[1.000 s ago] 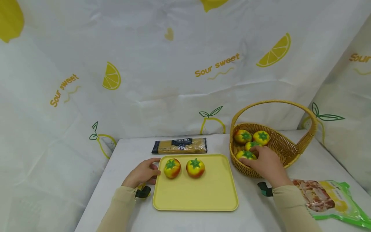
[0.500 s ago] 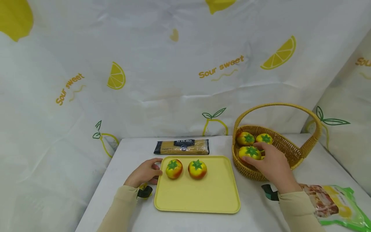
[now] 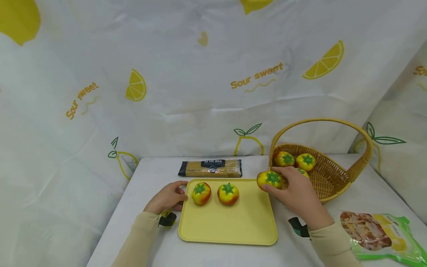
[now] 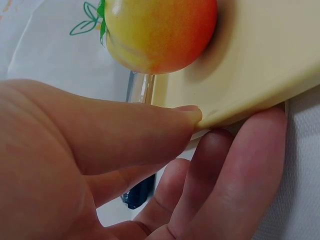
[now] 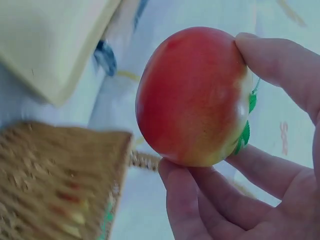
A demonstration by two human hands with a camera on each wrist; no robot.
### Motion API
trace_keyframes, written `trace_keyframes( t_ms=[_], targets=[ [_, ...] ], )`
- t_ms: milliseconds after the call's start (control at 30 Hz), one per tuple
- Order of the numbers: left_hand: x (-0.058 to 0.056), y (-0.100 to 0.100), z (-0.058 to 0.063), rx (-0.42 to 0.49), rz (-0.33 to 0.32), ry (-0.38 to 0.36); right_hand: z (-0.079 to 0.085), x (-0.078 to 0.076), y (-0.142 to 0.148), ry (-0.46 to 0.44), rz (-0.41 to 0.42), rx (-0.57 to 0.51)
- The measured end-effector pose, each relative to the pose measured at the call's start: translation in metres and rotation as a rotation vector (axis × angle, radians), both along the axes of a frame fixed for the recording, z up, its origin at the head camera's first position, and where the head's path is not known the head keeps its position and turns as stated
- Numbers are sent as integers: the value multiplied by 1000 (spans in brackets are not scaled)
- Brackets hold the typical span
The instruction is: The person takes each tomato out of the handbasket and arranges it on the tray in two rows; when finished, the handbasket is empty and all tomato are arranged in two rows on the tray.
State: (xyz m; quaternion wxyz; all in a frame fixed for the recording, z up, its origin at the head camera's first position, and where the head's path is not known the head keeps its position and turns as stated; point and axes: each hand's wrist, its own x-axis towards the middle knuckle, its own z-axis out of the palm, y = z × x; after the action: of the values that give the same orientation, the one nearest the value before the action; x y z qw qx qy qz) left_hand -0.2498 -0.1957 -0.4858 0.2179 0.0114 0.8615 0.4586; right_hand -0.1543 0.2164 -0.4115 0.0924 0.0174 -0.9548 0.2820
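My left hand (image 3: 166, 197) pinches the left rim of a yellow tray (image 3: 230, 228), thumb on top and fingers beneath, clearly seen in the left wrist view. On the tray lie two yellow-red tomatoes with green star-shaped tops, a left tomato (image 3: 201, 198) and a right tomato (image 3: 228, 198). My right hand (image 3: 298, 194) holds another tomato (image 5: 192, 100) between thumb and fingertips, above the tray's far right corner. Just behind that hand stands a wicker basket (image 3: 328, 183) with a tall handle. More tomatoes (image 3: 305, 161) sit inside it, one partly hidden by the hand.
Behind the tray lies a spaghetti packet (image 3: 213, 169). At the table's right, a green-edged food bag (image 3: 377, 233) lies flat near my right forearm. A white cloth (image 3: 186, 129) with lemon prints hangs behind and beside the table.
My right hand has lifted a tomato out of the basket and carried it left to the tray's corner. The left hand keeps its grip on the tray rim.
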Motion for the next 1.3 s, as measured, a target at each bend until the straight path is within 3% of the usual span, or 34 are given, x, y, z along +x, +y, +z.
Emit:
trace_keyframes(
  t_ms=[333,800,1300],
  targets=[
    [2,2,3,-1,5,-8,-24,-3,-29,-14,93,0],
    [1,1,2,10,-2,-1,-42,-10,-43,-134,68,82],
    [1,1,3,4,-1,-5,-55,-12,-46,-52,79,134]
  ],
)
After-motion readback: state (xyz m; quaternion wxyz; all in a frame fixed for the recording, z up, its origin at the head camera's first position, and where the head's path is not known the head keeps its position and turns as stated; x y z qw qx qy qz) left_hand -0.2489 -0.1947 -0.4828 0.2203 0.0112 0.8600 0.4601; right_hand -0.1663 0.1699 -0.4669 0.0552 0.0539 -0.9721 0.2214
